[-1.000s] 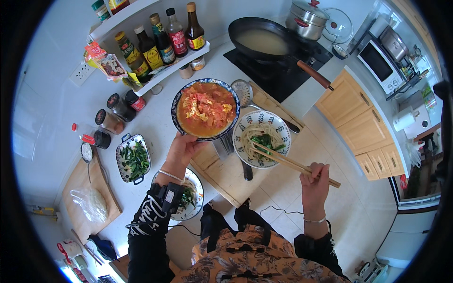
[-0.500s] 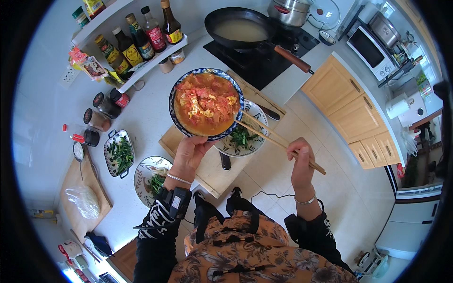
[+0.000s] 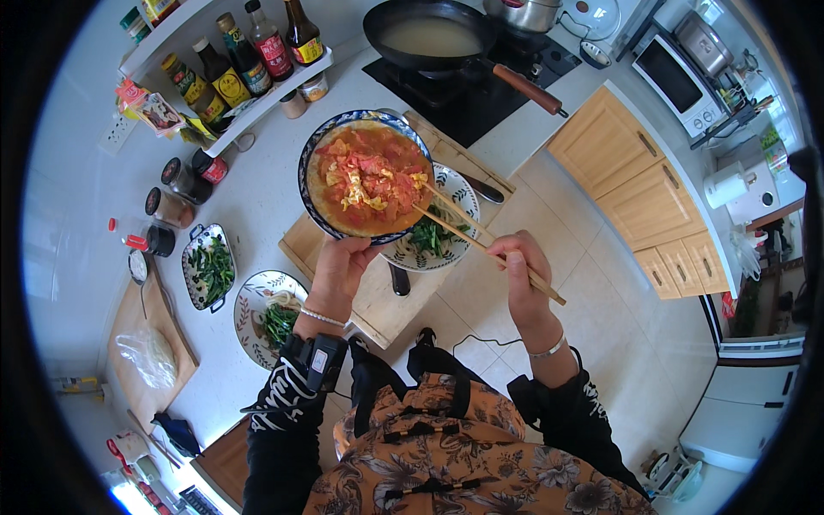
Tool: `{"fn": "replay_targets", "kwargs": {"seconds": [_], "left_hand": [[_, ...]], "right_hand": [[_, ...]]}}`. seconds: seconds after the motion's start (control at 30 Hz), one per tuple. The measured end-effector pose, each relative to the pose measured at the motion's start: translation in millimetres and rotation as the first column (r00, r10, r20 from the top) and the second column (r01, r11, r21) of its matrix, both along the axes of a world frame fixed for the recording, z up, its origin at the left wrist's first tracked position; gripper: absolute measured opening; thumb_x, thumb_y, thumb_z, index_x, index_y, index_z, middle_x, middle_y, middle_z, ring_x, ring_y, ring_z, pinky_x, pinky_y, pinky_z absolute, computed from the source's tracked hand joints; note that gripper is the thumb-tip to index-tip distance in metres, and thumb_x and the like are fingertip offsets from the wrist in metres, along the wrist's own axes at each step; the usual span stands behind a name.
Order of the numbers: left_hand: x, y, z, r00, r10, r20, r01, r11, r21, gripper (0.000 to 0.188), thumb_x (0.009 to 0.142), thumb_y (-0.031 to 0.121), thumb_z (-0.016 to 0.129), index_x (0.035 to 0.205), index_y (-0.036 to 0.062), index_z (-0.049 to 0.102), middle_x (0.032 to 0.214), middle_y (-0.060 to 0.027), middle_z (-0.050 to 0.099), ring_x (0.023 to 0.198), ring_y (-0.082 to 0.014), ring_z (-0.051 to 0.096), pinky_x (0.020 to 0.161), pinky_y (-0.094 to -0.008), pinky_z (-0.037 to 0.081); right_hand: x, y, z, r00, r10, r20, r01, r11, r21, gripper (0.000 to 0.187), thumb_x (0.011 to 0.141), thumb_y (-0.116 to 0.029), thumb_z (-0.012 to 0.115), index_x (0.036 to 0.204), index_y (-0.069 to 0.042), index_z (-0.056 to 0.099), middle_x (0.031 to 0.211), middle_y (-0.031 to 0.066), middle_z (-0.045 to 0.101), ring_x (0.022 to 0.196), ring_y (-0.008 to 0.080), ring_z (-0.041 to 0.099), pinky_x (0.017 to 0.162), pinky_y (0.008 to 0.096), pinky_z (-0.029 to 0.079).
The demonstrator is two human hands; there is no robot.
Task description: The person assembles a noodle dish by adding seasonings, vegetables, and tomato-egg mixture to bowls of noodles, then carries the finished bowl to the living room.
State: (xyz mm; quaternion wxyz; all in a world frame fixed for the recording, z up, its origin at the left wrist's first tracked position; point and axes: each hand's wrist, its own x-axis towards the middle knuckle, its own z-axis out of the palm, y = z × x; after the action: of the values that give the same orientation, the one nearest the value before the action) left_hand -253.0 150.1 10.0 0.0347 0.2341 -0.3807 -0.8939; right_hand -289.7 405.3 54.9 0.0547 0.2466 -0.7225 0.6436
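My left hand (image 3: 338,273) grips the near rim of a blue-patterned bowl (image 3: 310,199), raised over the board and tilted slightly to the right. Red tomato and yellow egg in orange broth (image 3: 369,178) fill it. Between the fingers of my right hand (image 3: 522,268) is a pair of wooden chopsticks (image 3: 481,238), slanting left. Their tips reach the tomato and egg at the bowl's right side. Partly hidden below the bowl, a leaf-patterned plate (image 3: 470,199) with noodles and green leaves (image 3: 434,238) sits on the wooden board (image 3: 384,302).
A second patterned plate (image 3: 249,300) with noodles and greens stands at the left, near a small dish of greens (image 3: 210,268). Behind is a wok (image 3: 433,36) of cloudy liquid on the black hob (image 3: 481,116). Sauce bottles (image 3: 225,81) line a shelf; jars stand below.
My right hand has moved left and slightly up, bringing the chopstick tips from the bowl's right edge into the tomato and egg. My left hand still holds the bowl.
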Motion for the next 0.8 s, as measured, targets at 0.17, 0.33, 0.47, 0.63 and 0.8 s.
{"fn": "replay_targets", "kwargs": {"seconds": [0.17, 0.33, 0.47, 0.63, 0.8], "left_hand": [[0.3, 3.0, 3.0, 1.0, 0.022, 0.019, -0.022, 1.0, 0.013, 0.041, 0.079, -0.009, 0.045, 0.119, -0.0051, 0.047, 0.114, -0.0159, 0.057, 0.102, -0.0281, 0.06, 0.086, -0.0373, 0.054], [-1.8, 3.0, -0.3, 1.0, 0.018, 0.008, -0.018, 1.0, -0.008, 0.042, 0.079, -0.011, 0.042, 0.121, -0.0056, 0.041, 0.121, -0.0184, 0.051, 0.109, -0.0318, 0.055, 0.092, -0.0414, 0.051], [-2.6, 2.7, -2.5, 0.999, 0.031, 0.035, -0.03, 0.999, -0.03, 0.043, 0.079, -0.012, 0.041, 0.121, -0.0058, 0.042, 0.122, -0.019, 0.05, 0.11, -0.0323, 0.054, 0.093, -0.0425, 0.05], [-0.5, 3.8, -2.2, 0.999, 0.033, 0.011, -0.032, 0.999, -0.026, 0.044, 0.079, -0.012, 0.041, 0.122, -0.0065, 0.041, 0.122, -0.0196, 0.05, 0.11, -0.0328, 0.054, 0.093, -0.043, 0.05], [0.2, 4.0, -2.5, 0.999, 0.03, 0.014, -0.03, 1.0, 0.001, 0.045, 0.079, -0.012, 0.04, 0.123, -0.0059, 0.04, 0.122, -0.0189, 0.05, 0.111, -0.0328, 0.054, 0.092, -0.0427, 0.051]], "right_hand": [[-4.3, -1.6, -2.2, 1.0, 0.018, -0.003, -0.018, 0.998, 0.06, 0.015, 0.09, -0.01, 0.048, 0.084, -0.004, 0.06, 0.075, 0.005, 0.049, 0.067, 0.0147, 0.047, 0.062, 0.0265, 0.039], [-8.2, -6.6, 0.3, 0.999, 0.046, 0.003, -0.046, 0.997, 0.055, 0.013, 0.089, -0.008, 0.049, 0.084, -0.003, 0.06, 0.075, 0.0062, 0.051, 0.068, 0.0156, 0.049, 0.063, 0.0271, 0.04], [-11.8, -14.0, 3.0, 0.997, 0.076, -0.022, -0.073, 0.991, 0.115, 0.009, 0.088, -0.004, 0.052, 0.085, -0.001, 0.06, 0.077, 0.0072, 0.056, 0.068, 0.0158, 0.051, 0.063, 0.0264, 0.042], [-15.7, -18.7, 5.9, 0.996, 0.082, -0.031, -0.077, 0.986, 0.148, 0.014, 0.089, -0.005, 0.049, 0.083, -0.001, 0.061, 0.076, 0.0073, 0.054, 0.069, 0.0154, 0.05, 0.064, 0.0277, 0.041], [-16.9, -18.7, 6.9, 0.993, 0.071, -0.099, -0.051, 0.98, 0.192, 0.014, 0.089, -0.004, 0.051, 0.081, -0.001, 0.062, 0.074, 0.0086, 0.055, 0.066, 0.0177, 0.051, 0.062, 0.0282, 0.041]]}}
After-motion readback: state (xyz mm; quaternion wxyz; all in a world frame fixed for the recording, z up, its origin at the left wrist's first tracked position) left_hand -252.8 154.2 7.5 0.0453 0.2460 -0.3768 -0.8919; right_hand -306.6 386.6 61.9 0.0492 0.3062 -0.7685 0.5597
